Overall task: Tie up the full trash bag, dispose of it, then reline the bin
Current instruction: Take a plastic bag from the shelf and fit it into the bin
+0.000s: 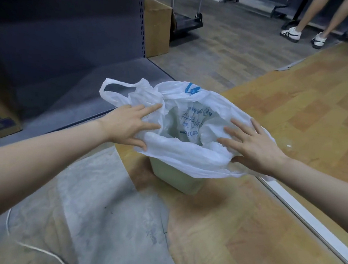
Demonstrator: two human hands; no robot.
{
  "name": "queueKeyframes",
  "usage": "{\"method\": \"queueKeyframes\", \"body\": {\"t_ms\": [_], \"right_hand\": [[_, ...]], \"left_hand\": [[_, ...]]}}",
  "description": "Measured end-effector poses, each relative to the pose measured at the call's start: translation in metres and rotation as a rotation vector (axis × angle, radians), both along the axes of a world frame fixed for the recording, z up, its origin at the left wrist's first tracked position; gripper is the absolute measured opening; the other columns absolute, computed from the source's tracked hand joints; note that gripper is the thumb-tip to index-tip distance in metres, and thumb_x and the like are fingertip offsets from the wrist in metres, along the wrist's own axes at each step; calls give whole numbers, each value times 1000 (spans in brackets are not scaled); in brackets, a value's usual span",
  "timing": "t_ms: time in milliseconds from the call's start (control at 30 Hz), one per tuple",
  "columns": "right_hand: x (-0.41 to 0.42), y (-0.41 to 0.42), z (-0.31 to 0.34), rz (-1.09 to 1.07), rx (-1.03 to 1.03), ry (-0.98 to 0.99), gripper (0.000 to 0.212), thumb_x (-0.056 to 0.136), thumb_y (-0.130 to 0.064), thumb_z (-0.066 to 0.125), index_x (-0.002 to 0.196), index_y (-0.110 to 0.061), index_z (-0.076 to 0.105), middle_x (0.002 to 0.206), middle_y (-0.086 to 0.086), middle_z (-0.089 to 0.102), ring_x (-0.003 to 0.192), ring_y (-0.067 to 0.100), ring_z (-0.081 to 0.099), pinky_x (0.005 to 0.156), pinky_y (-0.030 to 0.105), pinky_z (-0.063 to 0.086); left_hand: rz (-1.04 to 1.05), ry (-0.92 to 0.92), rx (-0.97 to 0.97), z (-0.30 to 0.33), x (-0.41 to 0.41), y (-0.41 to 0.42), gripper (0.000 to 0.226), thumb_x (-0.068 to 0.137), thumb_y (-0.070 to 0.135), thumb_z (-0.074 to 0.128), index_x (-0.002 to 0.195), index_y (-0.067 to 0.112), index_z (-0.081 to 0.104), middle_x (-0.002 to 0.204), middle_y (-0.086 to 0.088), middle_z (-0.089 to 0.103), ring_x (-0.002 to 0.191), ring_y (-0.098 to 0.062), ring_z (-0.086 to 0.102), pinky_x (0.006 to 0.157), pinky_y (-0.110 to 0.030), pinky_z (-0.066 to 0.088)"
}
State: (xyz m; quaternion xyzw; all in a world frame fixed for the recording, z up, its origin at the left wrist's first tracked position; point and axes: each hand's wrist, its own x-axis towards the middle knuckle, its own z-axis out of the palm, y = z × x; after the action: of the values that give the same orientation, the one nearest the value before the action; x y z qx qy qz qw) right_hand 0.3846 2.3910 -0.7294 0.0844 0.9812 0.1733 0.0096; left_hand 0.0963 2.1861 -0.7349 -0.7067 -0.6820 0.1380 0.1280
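A small pale green bin [177, 178] stands on the wooden floor. A white plastic bag [187, 158] with blue print lines it, its mouth spread wide over the rim and one handle loop sticking out at the far left. My left hand [131, 126] rests on the bag's left edge with fingers spread and straight. On the bag's right edge lies my right hand [253, 147], fingers straight, thumb under the plastic fold. The inside of the bag looks empty as far as I can see.
A dark shelving unit [72, 38] stands to the left with cardboard boxes [159, 25] beside it. A person's legs [309, 21] in white shoes stand at the far right. A grey sheet [99, 209] and a white cord [32, 248] lie on the near floor.
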Motion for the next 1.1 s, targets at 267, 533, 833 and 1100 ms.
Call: {"method": "queueKeyframes", "body": {"t_ms": [267, 533, 833, 1100], "right_hand": [[-11, 20, -6, -247, -126, -138, 99, 78, -43, 70, 147, -42, -1, 158, 10, -8, 146, 30, -5, 99, 41, 45], [-25, 13, -12, 15, 72, 178, 31, 57, 13, 71, 79, -9, 66, 87, 11, 70, 95, 37, 66, 60, 36, 47], [-31, 12, -3, 140, 144, 175, 32, 44, 11, 77, 61, -13, 64, 49, -3, 57, 58, 23, 60, 48, 26, 40], [-44, -9, -4, 235, 158, 188, 30, 37, 2, 79, 52, -16, 59, 40, -4, 48, 46, 20, 52, 42, 20, 33]], "left_hand": [[275, -195, -69, -14, -2, 11, 64, 83, 59, 56, 140, 42, 33, 159, -8, -4, 93, -33, 64, 74, -36, 53], [330, -70, -85, -8, -10, 19, 32, 87, 48, 55, 117, 38, 60, 158, -3, 5, 127, -24, 43, 89, -39, 48], [-196, -226, 272, 16, 32, 6, 62, 71, 34, 43, 123, 6, 58, 139, -26, 44, 124, -37, 49, 109, -58, 17], [-21, -265, 27, -8, 105, 37, 43, 91, 54, 44, 100, 12, 47, 85, -9, 63, 77, -34, 61, 54, -32, 27]]}}
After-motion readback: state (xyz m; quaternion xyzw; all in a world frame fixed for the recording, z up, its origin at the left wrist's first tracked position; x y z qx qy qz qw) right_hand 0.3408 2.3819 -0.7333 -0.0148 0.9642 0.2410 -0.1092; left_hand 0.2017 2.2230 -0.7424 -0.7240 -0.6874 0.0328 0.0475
